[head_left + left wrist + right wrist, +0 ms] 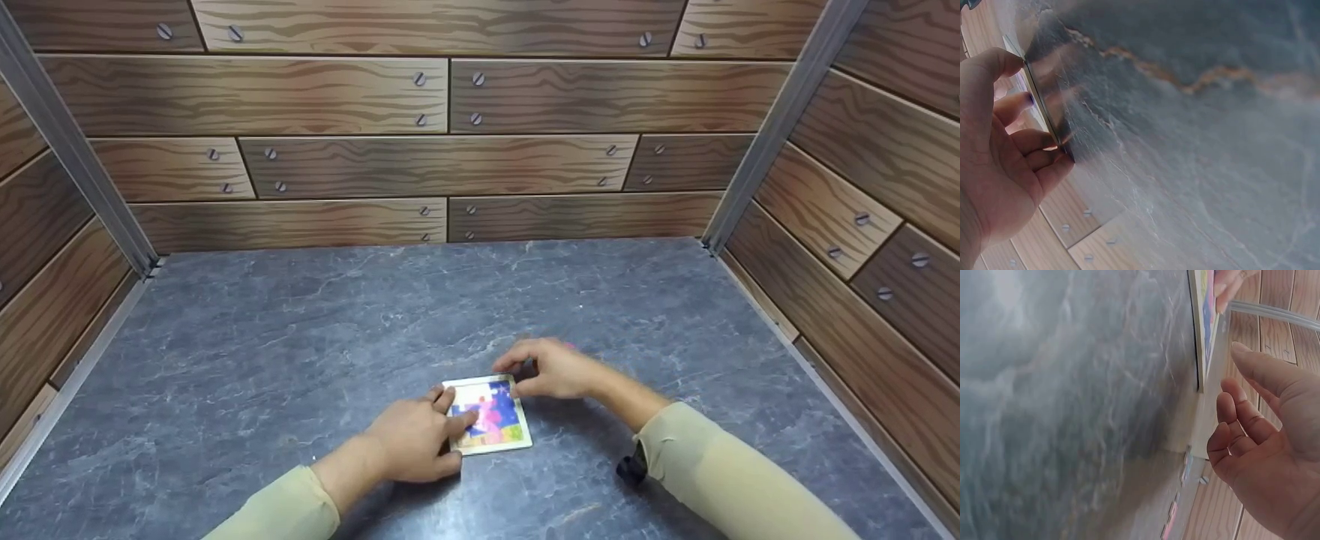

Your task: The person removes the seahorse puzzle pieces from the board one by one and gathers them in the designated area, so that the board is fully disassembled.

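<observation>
A: Surface?
B: Tabletop (300,322), grey, marbled.
A: Near items?
B: L. hand (416,439), x1: fingers spread at frame's left side, index pressing pic., nothing clasped. Framed jigsaw (499,412), x1: flat on tabletop, btwn hands; upper-left patch whitish, prob. unfilled, poss. glare.
A: Farther?
B: R. hand (559,371), x1, by upper-right corner: thumb & fingers apart, nothing visible held. Loose jigsaw pcs. (1171,520), past R. hand, incl. pink. Wall (345,97), plank-print.
A: Step?
B: Prob. mid-fill, seating pcs. Next move calls for a matching loose pc., turned to suit gap, L. index bracing rest.
</observation>
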`<state>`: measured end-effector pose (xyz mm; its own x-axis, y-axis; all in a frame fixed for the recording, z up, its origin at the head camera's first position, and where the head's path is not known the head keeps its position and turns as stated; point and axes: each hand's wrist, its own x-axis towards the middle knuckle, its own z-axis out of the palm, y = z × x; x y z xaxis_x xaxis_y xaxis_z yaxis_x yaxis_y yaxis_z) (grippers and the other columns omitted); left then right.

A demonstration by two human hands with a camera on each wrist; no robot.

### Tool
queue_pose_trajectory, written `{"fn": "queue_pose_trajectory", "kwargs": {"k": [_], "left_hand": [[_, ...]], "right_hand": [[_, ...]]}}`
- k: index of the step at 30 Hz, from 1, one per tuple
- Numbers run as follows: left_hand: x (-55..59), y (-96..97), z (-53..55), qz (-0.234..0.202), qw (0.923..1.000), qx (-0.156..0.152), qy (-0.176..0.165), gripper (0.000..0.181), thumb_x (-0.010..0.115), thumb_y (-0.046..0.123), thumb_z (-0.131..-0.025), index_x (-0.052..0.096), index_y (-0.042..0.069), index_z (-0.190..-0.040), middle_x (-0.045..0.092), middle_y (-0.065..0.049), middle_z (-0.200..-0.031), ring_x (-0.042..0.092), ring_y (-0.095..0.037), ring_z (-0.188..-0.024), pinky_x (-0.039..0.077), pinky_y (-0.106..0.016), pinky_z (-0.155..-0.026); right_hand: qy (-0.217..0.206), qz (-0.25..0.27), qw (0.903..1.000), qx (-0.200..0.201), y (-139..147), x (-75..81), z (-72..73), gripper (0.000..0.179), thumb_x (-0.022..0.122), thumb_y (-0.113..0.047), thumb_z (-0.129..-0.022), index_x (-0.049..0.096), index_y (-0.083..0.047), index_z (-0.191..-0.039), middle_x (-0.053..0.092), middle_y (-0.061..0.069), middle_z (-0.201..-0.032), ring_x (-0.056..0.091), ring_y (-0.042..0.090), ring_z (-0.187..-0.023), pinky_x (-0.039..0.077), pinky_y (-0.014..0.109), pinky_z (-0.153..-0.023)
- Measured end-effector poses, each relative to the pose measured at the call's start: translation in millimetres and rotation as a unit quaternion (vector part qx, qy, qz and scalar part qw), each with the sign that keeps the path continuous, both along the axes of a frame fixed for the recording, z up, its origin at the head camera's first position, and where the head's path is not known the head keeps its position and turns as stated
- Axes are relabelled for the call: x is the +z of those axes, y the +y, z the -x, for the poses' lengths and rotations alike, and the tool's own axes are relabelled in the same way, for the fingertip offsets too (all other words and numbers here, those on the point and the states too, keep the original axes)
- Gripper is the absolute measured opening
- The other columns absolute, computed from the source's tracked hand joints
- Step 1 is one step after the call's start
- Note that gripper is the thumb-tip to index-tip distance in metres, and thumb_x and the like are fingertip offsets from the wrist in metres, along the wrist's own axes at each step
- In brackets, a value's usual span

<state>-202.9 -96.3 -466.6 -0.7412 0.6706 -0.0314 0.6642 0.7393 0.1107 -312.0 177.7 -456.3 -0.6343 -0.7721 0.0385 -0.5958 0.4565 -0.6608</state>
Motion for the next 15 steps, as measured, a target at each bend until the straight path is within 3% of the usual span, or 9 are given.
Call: {"fn": "queue_pose_trajectory", "kwargs": {"k": [7, 15], "left_hand": [[0.4, -0.4, -0.6, -0.002, 1.0, 0.0, 0.005, 0.061, 0.064, 0.043, -0.095, 0.061, 0.022, -0.153, 0.056, -0.03, -0.149, 0.057, -0.046, -0.136, 0.06, -0.054, -0.092], [-1.4, 0.1, 1.2, 0.001, 1.0, 0.007, -0.002, 0.062, 0.063, 0.045, -0.096, 0.06, 0.024, -0.154, 0.055, -0.029, -0.151, 0.055, -0.045, -0.139, 0.06, -0.054, -0.093]], "right_hand": [[0.005, 0.001, 0.9997, 0.025, -6.9, -5.6, -3.7, 0.037, 0.087, -0.01, -0.087, 0.079, -0.006, -0.123, 0.072, 0.01, -0.105, 0.066, 0.025, -0.095, 0.057, 0.039, -0.084], [0.027, -0.018, 0.9987, 0.039, -8.9, -9.1, -4.6, 0.034, 0.087, -0.012, -0.087, 0.08, -0.009, -0.119, 0.069, 0.008, -0.104, 0.064, 0.019, -0.093, 0.054, 0.032, -0.083]]}}
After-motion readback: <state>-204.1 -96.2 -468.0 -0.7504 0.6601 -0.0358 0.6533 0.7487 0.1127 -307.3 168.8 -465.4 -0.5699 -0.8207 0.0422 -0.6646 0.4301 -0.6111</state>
